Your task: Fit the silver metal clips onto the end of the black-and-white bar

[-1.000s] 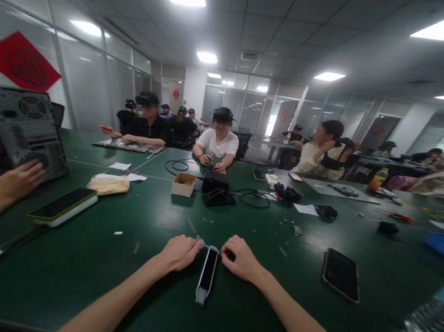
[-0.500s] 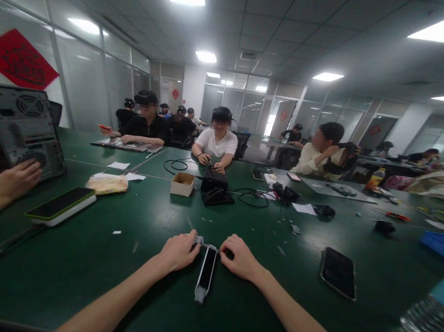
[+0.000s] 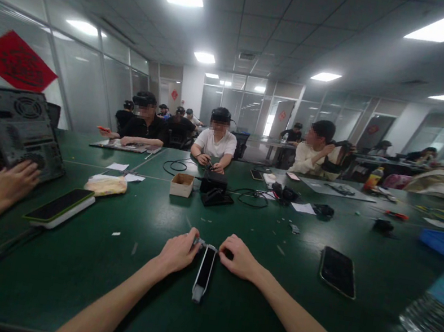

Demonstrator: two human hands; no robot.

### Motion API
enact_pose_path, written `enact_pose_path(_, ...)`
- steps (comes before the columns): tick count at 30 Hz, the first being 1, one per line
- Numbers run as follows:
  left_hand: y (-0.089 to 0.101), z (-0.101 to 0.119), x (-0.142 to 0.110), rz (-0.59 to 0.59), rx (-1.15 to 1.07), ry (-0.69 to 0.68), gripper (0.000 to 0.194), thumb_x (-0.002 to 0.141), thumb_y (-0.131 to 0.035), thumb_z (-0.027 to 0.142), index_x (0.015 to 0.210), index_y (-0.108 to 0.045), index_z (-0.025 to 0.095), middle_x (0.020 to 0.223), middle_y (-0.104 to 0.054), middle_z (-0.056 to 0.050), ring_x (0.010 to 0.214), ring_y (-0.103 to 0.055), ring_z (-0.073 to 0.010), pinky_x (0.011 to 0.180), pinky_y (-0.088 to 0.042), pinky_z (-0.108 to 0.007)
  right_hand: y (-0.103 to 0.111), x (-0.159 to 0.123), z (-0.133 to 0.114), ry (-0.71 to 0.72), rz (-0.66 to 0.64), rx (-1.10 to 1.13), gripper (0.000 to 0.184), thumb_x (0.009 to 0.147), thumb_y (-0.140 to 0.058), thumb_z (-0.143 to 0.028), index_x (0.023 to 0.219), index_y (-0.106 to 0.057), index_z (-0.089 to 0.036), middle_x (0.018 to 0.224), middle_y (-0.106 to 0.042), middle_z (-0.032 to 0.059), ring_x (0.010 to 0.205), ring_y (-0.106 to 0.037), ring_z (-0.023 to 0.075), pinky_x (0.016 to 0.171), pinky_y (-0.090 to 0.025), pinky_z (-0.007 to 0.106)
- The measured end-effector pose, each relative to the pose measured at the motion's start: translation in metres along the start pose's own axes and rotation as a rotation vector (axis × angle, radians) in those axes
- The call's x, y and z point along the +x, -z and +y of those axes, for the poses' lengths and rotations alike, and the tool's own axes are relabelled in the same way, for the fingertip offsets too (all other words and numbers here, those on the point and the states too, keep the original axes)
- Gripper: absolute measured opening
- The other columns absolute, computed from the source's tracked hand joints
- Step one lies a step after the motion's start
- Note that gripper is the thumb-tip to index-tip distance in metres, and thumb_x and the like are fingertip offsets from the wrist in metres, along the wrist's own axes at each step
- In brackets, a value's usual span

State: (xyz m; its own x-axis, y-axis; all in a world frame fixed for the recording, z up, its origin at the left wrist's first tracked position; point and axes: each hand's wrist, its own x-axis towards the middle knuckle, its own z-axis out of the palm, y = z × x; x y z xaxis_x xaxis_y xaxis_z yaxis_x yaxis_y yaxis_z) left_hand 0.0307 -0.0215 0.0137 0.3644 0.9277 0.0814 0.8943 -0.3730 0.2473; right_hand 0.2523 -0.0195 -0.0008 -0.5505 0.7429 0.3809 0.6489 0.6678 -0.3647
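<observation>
On the green table lies a slim white-framed device with a black face (image 3: 206, 266) and a grey block at its near end. It sits between my hands, tilted slightly. My left hand (image 3: 179, 250) is closed at its far left, fingers on a small grey part (image 3: 199, 241) beside the device's far end. My right hand (image 3: 239, 256) rests on the table just right of that far end. Its fingers are curled in, thumb and index close together near the device. Whatever is in those right fingertips is too small to make out.
A phone (image 3: 338, 271) and a water bottle (image 3: 440, 307) are on the right. Small grey bits (image 3: 293, 228), a cardboard box (image 3: 181, 185) and a black device (image 3: 216, 188) lie ahead. To the left, another person's hand (image 3: 15, 184) touches a computer case (image 3: 25, 125), near a power bank-like block with a phone (image 3: 62, 206).
The near end of the slim device has swung slightly to the left. Both my hands remain in nearly the same place.
</observation>
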Motion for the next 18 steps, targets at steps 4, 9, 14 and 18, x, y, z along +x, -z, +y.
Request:
enact_pose_path(4, 0.001, 0.0, -0.001, -0.013, 0.003, -0.038, 0.022, 0.094, -0.032, 0.035, 0.109, -0.042, 0.023, 0.096, -0.066, -0.005, 0.084, -0.064, -0.0214, 0.068, -0.046, -0.028, -0.002, 0.0, 0.002, 0.012, 0.001, -0.008, 0.007, 0.081, -0.055, -0.015, 0.077, -0.06, -0.016, 0.078, -0.059, 0.0041, 0.078, -0.05, 0.0161, 0.073, -0.042, 0.03)
enact_pose_path(9, 0.007, -0.001, -0.002, -0.029, 0.028, -0.089, 0.021, 0.094, -0.033, 0.032, 0.106, -0.047, 0.024, 0.094, -0.066, -0.005, 0.085, -0.064, -0.0206, 0.071, -0.046, -0.027, -0.001, -0.001, 0.002, -0.001, -0.003, -0.001, 0.009, 0.085, -0.053, -0.017, 0.086, -0.062, -0.016, 0.087, -0.06, 0.0049, 0.083, -0.051, 0.0167, 0.076, -0.043, 0.031)
enact_pose_path(14, 0.01, -0.003, -0.003, -0.051, 0.045, -0.096, 0.022, 0.092, -0.036, 0.033, 0.106, -0.051, 0.025, 0.091, -0.067, -0.003, 0.084, -0.063, -0.0199, 0.071, -0.046, -0.026, 0.001, 0.0, 0.0, -0.039, -0.01, 0.021, 0.012, 0.089, -0.051, -0.017, 0.09, -0.062, -0.016, 0.09, -0.06, 0.0049, 0.085, -0.052, 0.0164, 0.077, -0.043, 0.03)
enact_pose_path(18, 0.011, -0.003, -0.004, -0.05, 0.025, -0.107, 0.023, 0.091, -0.037, 0.034, 0.107, -0.052, 0.026, 0.091, -0.067, -0.003, 0.084, -0.063, -0.02, 0.071, -0.046, -0.026, -0.001, 0.0, 0.003, -0.027, -0.004, 0.035, 0.014, 0.091, -0.048, -0.019, 0.092, -0.062, -0.016, 0.091, -0.06, 0.005, 0.086, -0.052, 0.0164, 0.078, -0.043, 0.031)
